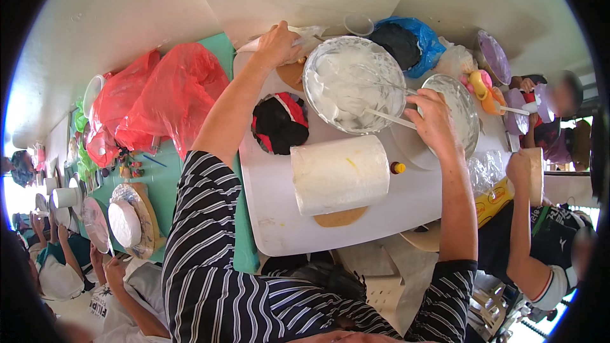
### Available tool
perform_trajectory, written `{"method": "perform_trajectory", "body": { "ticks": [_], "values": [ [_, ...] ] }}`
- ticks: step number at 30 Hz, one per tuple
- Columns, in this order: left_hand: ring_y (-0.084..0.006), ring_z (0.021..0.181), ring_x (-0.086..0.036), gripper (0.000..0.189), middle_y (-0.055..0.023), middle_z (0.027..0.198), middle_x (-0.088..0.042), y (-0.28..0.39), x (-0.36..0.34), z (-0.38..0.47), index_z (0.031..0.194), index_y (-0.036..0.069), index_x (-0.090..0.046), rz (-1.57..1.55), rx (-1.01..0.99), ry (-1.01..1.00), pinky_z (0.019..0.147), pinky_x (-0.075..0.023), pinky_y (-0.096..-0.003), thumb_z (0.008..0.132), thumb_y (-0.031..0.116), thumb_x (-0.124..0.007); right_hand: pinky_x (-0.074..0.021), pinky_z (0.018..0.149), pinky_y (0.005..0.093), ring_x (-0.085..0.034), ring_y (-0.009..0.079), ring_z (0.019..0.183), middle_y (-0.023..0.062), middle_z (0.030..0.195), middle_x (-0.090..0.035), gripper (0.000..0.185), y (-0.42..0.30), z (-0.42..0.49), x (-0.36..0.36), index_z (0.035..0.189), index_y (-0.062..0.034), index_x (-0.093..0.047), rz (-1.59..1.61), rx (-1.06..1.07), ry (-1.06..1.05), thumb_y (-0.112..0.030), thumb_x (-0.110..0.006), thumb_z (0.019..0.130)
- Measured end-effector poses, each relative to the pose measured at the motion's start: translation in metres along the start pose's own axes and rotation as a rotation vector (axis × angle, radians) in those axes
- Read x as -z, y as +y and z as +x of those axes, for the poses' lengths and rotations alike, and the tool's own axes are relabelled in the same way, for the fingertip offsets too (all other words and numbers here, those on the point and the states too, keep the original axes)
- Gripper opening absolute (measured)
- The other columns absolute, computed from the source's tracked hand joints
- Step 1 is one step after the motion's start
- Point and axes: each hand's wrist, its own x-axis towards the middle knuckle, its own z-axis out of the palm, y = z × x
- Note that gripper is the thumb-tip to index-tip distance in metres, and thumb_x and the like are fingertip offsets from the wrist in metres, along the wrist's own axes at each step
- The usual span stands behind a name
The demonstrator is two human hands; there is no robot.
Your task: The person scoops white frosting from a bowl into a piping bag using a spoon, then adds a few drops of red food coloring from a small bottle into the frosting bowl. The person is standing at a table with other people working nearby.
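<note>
A large metal bowl (pixel 401 74) smeared with white cream stands on the white table. A wire whisk (pixel 379 82) and a white spatula (pixel 391 118) rest in its cream, their handles towards my right hand. My right hand (pixel 432 119) is at the bowl's right rim with bent fingers, beside both handles; whether it grips one cannot be made out. At the table's back edge, my left hand (pixel 278 45) reaches to a clear plastic bag (pixel 310 33). Its fingertips are partly hidden, so its hold is unclear. Nearer me lies a big plastic-wrapped roll (pixel 340 174).
A black and red cloth item (pixel 280 124) lies left of the bowl. A second creamy bowl (pixel 460 114) stands right, and a small yellow-capped bottle (pixel 397 167) is by the roll. Red plastic bags (pixel 176 95) and a white cake (pixel 125 224) occupy the green table. Other people work on both sides.
</note>
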Motion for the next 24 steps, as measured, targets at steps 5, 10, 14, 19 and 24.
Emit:
{"method": "perform_trajectory", "body": {
  "ticks": [5, 10, 14, 19, 24],
  "values": [
    [-0.0339, 0.103, -0.055, 0.022, -0.0142, 0.103, -0.063, -0.015, -0.016, 0.021, 0.098, 0.013, -0.066, -0.030, -0.006, 0.304, 0.082, -0.0464, -0.0457, 0.089, 0.025, -0.049, -0.0417, 0.093, 0.0396, -0.051, 0.0311, 0.109, 0.0139, 0.115, -0.058, 0.024, -0.003, 0.000, -0.001, 0.100, -0.0064, -0.068, 0.000, 0.009, 0.013, -0.016, -0.067, 0.078],
    [-0.0351, 0.091, -0.059, 0.026, -0.0179, 0.096, -0.064, -0.029, -0.008, 0.049, 0.100, 0.006, -0.061, -0.528, 0.156, 0.335, 0.079, -0.0466, -0.0395, 0.091, 0.026, -0.047, -0.0431, 0.092, 0.0389, -0.052, 0.0312, 0.109, 0.0149, 0.115, -0.058, 0.024, -0.006, -0.002, 0.003, 0.100, -0.0066, -0.068, 0.012, 0.024, 0.020, -0.016, -0.067, 0.078],
    [-0.0409, 0.098, -0.057, 0.029, -0.0219, 0.101, -0.063, -0.020, -0.008, 0.055, 0.103, 0.004, -0.058, -0.573, 0.204, 0.333, 0.084, -0.0455, -0.0443, 0.092, 0.026, -0.043, -0.0438, 0.092, 0.0388, -0.053, 0.0315, 0.108, 0.0151, 0.115, -0.058, 0.023, -0.005, -0.005, 0.001, 0.099, -0.0068, -0.069, -0.005, 0.015, 0.009, -0.016, -0.068, 0.078],
    [-0.0402, 0.100, -0.057, 0.031, -0.0229, 0.104, -0.062, -0.014, -0.021, 0.066, 0.108, 0.004, -0.055, -0.469, 0.167, 0.359, 0.085, -0.0445, -0.0454, 0.092, 0.027, -0.042, -0.0448, 0.089, 0.0396, -0.053, 0.0318, 0.106, 0.0145, 0.113, -0.058, 0.023, -0.001, -0.006, 0.000, 0.099, -0.0074, -0.069, -0.003, 0.029, 0.016, -0.016, -0.068, 0.078],
    [-0.0371, 0.113, -0.048, 0.030, -0.0156, 0.117, -0.058, 0.020, -0.020, 0.061, 0.113, 0.011, -0.058, -0.147, 0.119, 0.296, 0.095, -0.0396, -0.0451, 0.093, 0.030, -0.046, -0.0448, 0.087, 0.0403, -0.053, 0.0320, 0.104, 0.0138, 0.110, -0.058, 0.024, 0.008, -0.009, 0.001, 0.099, -0.0062, -0.068, 0.004, 0.045, 0.044, -0.014, -0.068, 0.077]
  ]
}}
